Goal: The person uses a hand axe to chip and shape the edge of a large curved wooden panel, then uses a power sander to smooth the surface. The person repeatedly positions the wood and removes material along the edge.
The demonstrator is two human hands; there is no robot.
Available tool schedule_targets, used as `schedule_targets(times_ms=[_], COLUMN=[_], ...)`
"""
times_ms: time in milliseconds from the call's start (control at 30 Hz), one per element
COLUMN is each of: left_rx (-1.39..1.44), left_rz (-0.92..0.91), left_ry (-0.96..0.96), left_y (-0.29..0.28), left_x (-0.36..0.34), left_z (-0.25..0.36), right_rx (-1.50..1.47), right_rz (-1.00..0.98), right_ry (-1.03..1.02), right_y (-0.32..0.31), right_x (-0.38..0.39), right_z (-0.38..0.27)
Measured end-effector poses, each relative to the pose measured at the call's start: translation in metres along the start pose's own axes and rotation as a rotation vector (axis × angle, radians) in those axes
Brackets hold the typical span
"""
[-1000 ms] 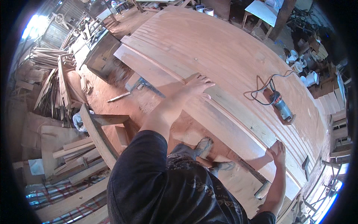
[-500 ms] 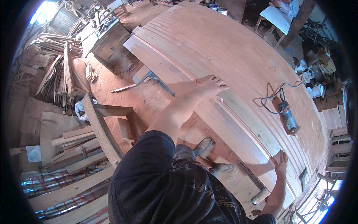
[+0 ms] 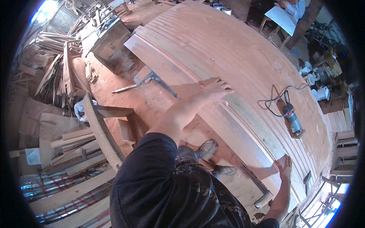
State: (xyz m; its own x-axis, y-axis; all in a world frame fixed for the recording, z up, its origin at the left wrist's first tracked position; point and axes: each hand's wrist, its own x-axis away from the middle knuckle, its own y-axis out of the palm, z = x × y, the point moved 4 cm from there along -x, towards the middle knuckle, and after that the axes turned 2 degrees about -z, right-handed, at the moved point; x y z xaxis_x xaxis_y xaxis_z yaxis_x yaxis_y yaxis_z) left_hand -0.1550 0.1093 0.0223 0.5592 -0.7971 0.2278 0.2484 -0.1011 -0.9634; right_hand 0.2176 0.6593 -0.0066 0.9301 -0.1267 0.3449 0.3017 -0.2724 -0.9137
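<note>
My left hand (image 3: 218, 91) rests with fingers spread on a long pale wooden board (image 3: 243, 114), which lies along the near edge of a big grooved wooden panel (image 3: 247, 53). Further toward the board's right end, my right hand (image 3: 283, 165) lies on it with fingers apart, near the edge. Beyond the board, a corded router (image 3: 292, 121) lies on its side on the panel, its cable looped. Under the board's near side are a dark metal bracket (image 3: 163, 83) and a wooden support (image 3: 262, 199).
Wood piles (image 3: 53, 72) and a wooden cabinet (image 3: 108, 45) stand at left, with a curved wooden frame (image 3: 97, 125) near me. At upper right, another person (image 3: 292, 9) is beside a white table (image 3: 279, 22). White buckets (image 3: 322, 93) and stacked boards (image 3: 342, 121) line the right side.
The view has shifted slightly, so the panel and router appear further right. Both my hands have stayed on the board at about the same places.
</note>
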Motion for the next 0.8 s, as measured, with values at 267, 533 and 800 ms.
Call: schedule_targets(times_ms=[267, 533, 800], left_rx=[-0.070, -0.174, -0.188], left_rz=[0.061, 0.052, 0.012], left_ry=[0.022, 0.049, 0.071], left_y=[0.017, 0.015, 0.017], left_x=[-0.007, -0.009, -0.008], left_z=[-0.007, -0.001, -0.004], right_rx=[0.048, 0.092, 0.119], right_rz=[-0.036, 0.022, 0.047], right_ry=[0.043, 0.020, -0.031], right_y=[-0.007, -0.001, 0.004], right_x=[0.000, 0.002, 0.002], right_z=[-0.008, -0.008, -0.002])
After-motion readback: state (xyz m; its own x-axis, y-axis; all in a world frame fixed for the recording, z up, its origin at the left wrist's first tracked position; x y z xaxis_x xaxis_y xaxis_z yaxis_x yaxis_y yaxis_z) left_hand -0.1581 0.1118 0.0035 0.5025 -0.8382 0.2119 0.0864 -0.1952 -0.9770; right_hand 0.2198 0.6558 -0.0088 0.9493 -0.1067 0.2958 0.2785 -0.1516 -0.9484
